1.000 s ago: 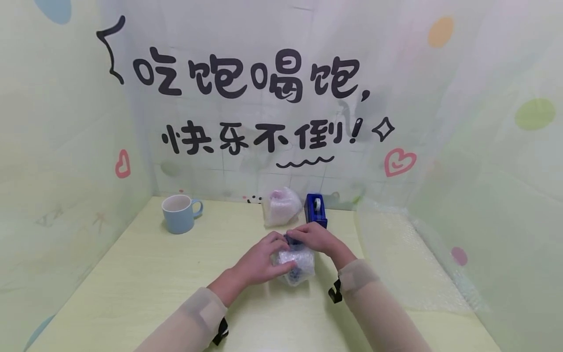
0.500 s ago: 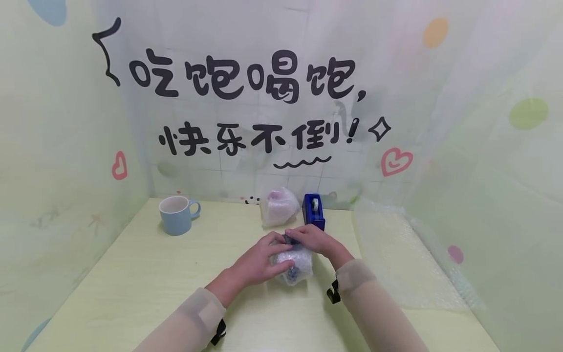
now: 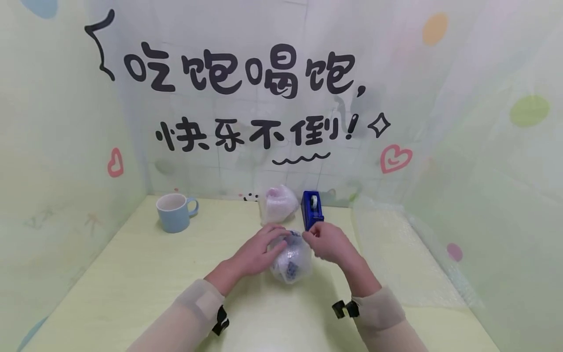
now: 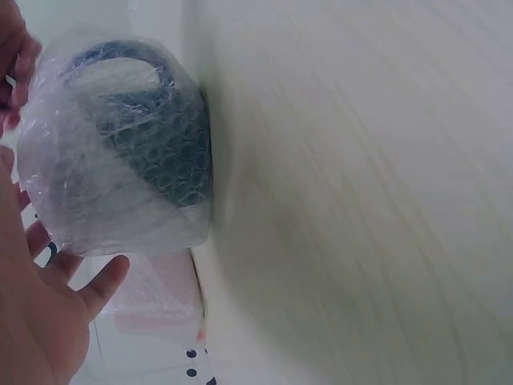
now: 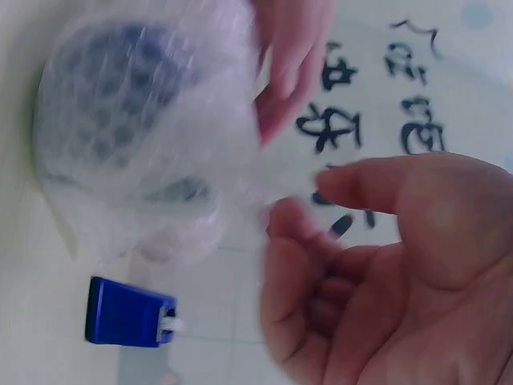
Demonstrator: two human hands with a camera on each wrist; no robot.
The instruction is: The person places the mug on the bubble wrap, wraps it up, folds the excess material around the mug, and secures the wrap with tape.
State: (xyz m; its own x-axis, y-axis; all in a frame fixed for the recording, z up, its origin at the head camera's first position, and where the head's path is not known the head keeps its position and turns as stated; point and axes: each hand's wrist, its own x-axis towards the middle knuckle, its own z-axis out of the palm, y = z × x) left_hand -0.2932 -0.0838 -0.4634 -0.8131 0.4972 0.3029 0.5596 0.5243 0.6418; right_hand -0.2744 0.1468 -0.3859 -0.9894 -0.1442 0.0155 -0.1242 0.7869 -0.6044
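A dark-blue mug wrapped in clear bubble wrap (image 3: 290, 264) stands on the table; its handle shows through the plastic in the left wrist view. My left hand (image 3: 255, 252) holds the wrapped mug (image 4: 152, 160) at the top left, thumb on the near side and fingers across the top. In that view its outer fingers spread along the side. My right hand (image 3: 327, 242) is beside the mug's upper right, fingers loosely curled. The right wrist view has a gap between its thumb (image 5: 361, 184) and index finger, with the blurred wrap edge close to the index fingertip.
Behind the mug stands a pink object in bubble wrap (image 3: 278, 205), with a blue tape dispenser (image 3: 311, 209) to its right. An unwrapped light-blue mug (image 3: 174, 216) is at the back left. A bubble-wrap sheet (image 3: 396, 254) covers the table's right side. Printed curtains enclose the table.
My right hand has come off the top of the wrapped mug and moved to the right. More of the wrapped mug shows. My left hand stays on it, thumb slightly higher.
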